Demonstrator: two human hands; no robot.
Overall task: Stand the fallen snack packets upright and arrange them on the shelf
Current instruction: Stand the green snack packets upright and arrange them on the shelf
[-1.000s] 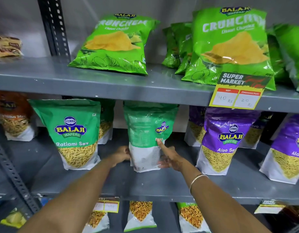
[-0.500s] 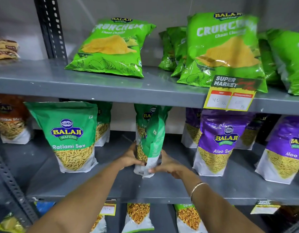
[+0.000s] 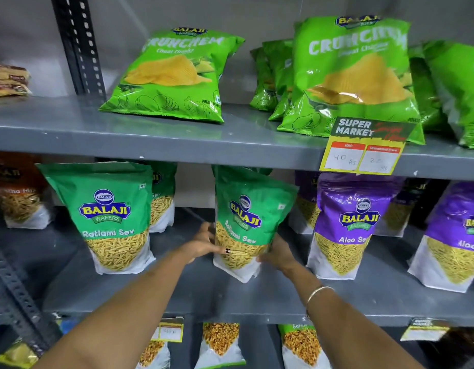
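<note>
A green Ratlami Sev packet (image 3: 246, 219) stands on the middle shelf (image 3: 257, 296), front label toward me, leaning slightly right. My left hand (image 3: 203, 242) grips its lower left side, thumb on the front. Its lower right corner is held by my right hand (image 3: 277, 253). To the left, a second Ratlami Sev packet (image 3: 108, 217) stands upright. Purple Aloo Sev packets (image 3: 347, 225) stand to the right. More green packets are partly hidden behind.
Light green Crunchem chip bags (image 3: 172, 75) lie back on the top shelf, with a yellow price tag (image 3: 361, 153) on its edge. An orange packet (image 3: 17, 193) stands far left. A perforated steel upright (image 3: 81, 46) rises at the left. More packets stand on the shelf below.
The green packet has been turned from its back, through edge-on, to face front. Both hands stayed on its lower part and shifted to its sides.
</note>
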